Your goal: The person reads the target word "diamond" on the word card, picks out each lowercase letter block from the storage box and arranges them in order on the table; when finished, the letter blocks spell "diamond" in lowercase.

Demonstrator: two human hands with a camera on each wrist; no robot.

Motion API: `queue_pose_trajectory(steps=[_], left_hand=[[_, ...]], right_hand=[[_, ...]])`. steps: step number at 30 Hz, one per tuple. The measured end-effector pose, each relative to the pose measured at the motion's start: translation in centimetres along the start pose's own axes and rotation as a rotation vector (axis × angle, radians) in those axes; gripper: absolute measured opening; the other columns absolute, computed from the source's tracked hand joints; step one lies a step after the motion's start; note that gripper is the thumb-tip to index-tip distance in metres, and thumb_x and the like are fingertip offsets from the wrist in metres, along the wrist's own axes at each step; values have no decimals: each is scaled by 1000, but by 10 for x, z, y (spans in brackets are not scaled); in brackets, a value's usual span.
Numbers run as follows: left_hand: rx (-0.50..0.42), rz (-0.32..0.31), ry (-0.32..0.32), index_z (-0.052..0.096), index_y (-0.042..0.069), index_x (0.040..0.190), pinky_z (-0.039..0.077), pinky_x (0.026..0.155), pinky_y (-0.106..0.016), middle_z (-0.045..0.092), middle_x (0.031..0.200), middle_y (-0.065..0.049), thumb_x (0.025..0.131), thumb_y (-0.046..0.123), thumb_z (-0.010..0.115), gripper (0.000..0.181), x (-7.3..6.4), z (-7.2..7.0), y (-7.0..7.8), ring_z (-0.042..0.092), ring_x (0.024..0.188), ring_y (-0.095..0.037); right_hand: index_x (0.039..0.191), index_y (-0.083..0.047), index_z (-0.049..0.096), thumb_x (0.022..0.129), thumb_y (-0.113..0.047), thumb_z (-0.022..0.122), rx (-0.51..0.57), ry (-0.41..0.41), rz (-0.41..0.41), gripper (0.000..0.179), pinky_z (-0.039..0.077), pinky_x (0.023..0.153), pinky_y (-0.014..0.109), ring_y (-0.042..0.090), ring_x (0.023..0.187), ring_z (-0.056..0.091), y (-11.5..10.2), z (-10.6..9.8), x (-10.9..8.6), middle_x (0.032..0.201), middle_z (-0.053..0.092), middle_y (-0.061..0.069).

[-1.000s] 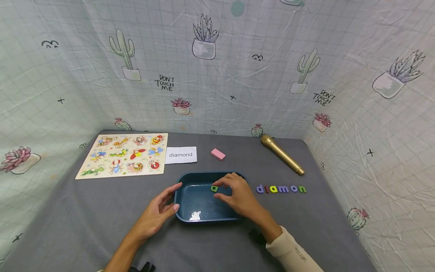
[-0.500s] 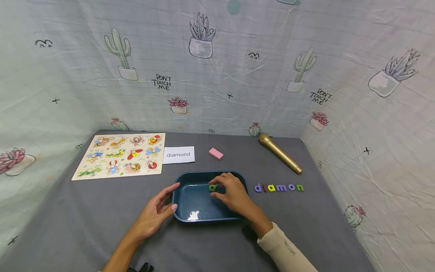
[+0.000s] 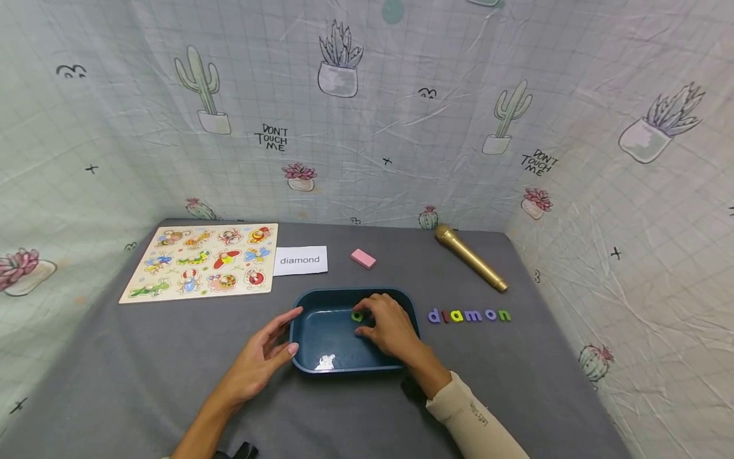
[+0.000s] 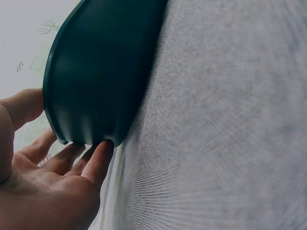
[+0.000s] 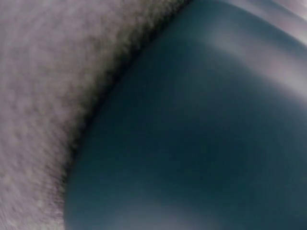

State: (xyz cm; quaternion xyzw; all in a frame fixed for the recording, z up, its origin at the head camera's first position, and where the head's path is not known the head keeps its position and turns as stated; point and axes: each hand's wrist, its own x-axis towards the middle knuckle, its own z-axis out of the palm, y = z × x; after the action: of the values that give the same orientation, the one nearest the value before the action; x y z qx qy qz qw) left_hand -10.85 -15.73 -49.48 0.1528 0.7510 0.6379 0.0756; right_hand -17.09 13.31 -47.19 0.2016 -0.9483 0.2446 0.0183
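A blue tray (image 3: 344,368) lies on the grey cloth, with a small green letter (image 3: 357,316) inside near its middle. My right hand (image 3: 390,325) reaches over the tray's right part. Its index fingertip is at the letter, and the thumb stands a little apart below it. Fingertips and thumb of my left hand (image 3: 255,363) touch the tray's left end; in the left wrist view the thumb meets the rim and the fingertips the outer wall. Only the tray's outer side (image 5: 192,134) shows in the right wrist view; the right hand is out of sight there.
Coloured letters (image 3: 473,316) reading "diamon" lie in a row right of the tray. Behind stand a "diamond" card (image 3: 301,260), a pink eraser-like block (image 3: 364,258), a golden microphone (image 3: 473,258) and an insect puzzle board (image 3: 201,261). Printed curtains (image 3: 390,127) surround the table.
The whole scene shifts slightly left as the head view moves. The green letter looks slightly turned and more covered by the right fingers. The left hand keeps its place at the tray.
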Motion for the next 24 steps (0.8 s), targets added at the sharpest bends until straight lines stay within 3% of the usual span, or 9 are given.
queue_pose_trajectory(steps=[6,11,19,24], left_hand=[[-2,-1,0,38,11,164,40,120,-54,31,174,-13,105,10,66,65,0,0,2,30,160,-44],[3,5,0,38,11,164,39,120,-55,31,174,-14,106,10,66,64,1,0,1,30,160,-44],[20,4,1,38,11,164,41,120,-54,31,174,-15,106,11,66,64,2,0,0,29,160,-46],[19,1,2,38,11,164,41,121,-52,31,174,-15,106,11,66,64,2,1,-1,28,160,-46]], right_hand=[[116,-18,80,84,-23,93,-10,19,16,35,56,82,34,16,98,63,0,0,1,118,73,-2],[118,-19,80,85,-25,92,-24,-12,24,36,55,82,33,15,99,62,1,1,2,122,73,-3],[108,-20,81,86,-26,91,-12,-56,-51,25,56,84,32,13,98,63,0,0,0,109,74,-6],[111,-21,80,86,-27,91,-22,-44,-43,27,56,85,33,14,100,60,-1,-1,0,110,73,-5]])
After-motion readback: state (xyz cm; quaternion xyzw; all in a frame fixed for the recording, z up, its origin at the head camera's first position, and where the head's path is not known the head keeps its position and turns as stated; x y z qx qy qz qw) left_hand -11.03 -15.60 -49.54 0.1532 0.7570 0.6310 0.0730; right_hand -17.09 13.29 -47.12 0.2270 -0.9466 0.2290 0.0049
